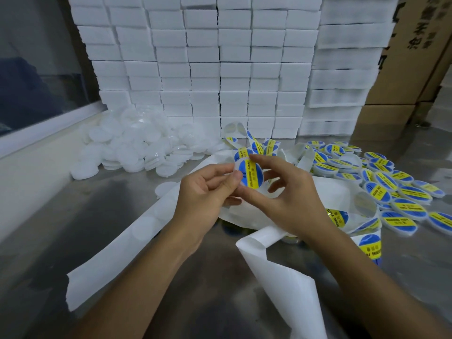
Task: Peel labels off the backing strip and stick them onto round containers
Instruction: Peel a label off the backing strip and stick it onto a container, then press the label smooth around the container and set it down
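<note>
A round blue label with a yellow band (250, 172) is held up between both hands above the metal table. My left hand (208, 192) pinches its left edge with thumb and fingers. My right hand (291, 194) holds its top and lower edge with curled fingers; whether a container sits behind the label I cannot tell. The backing strip (259, 149) with more blue-yellow labels curls just behind the hands. Emptied white strip (127, 243) trails to the lower left. Unlabelled white round containers (137, 148) lie heaped at the back left.
Labelled containers (391, 189) are spread across the right of the steel table (102, 204). A wall of white foam blocks (220, 64) stands at the back, cardboard boxes (411, 57) at the far right. A loop of empty strip (281, 272) lies under my right forearm.
</note>
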Motion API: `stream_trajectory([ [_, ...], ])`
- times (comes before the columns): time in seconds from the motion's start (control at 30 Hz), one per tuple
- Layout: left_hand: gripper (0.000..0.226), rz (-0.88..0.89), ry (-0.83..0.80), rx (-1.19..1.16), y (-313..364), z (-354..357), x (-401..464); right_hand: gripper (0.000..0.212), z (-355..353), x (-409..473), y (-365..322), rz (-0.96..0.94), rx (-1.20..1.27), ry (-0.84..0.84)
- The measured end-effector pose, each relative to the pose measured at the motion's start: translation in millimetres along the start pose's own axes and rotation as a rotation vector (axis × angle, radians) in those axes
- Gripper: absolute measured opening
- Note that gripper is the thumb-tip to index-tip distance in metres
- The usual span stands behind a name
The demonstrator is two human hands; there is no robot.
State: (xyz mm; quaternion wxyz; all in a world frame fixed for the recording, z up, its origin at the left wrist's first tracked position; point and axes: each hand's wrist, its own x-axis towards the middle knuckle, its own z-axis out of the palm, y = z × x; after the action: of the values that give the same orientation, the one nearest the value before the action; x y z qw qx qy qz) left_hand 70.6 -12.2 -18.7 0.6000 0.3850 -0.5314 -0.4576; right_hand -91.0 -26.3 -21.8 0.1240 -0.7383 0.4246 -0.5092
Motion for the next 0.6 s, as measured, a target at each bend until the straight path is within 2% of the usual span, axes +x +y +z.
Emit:
stream_trajectory([
  [0.07, 0.013, 0.128, -0.013, 0.153, -1.2, 2.8, -1.2, 0.052, -4.9, 3.5, 1.0, 0.023, -0.045, 0.093],
  [0.17, 0.031, 0.193, -0.113, 0.339, -6.9, 6.4, -5.7, 0.046, -16.6, 9.1, 6.8, 0.119, -0.095, 0.259],
  [0.27, 0.050, 0.170, -0.291, 0.577, -14.2, 8.8, -11.9, 0.049, -30.7, 13.8, 19.0, 0.246, -0.172, 0.285],
  [0.43, 0.052, 0.132, -0.382, 0.627, -21.8, 16.4, -19.0, 0.055, -50.2, 17.7, 51.6, 0.469, -0.270, 0.273],
  [0.5, 0.053, 0.205, -0.431, 0.633, -21.6, 20.7, -22.4, 0.050, -56.8, 17.1, 61.7, 0.539, -0.284, 0.344],
  [0.6, 0.071, 0.352, -0.527, 0.745, -18.6, 27.1, -29.3, 0.036, -63.1, 13.7, 71.7, 0.615, -0.393, 0.397],
])
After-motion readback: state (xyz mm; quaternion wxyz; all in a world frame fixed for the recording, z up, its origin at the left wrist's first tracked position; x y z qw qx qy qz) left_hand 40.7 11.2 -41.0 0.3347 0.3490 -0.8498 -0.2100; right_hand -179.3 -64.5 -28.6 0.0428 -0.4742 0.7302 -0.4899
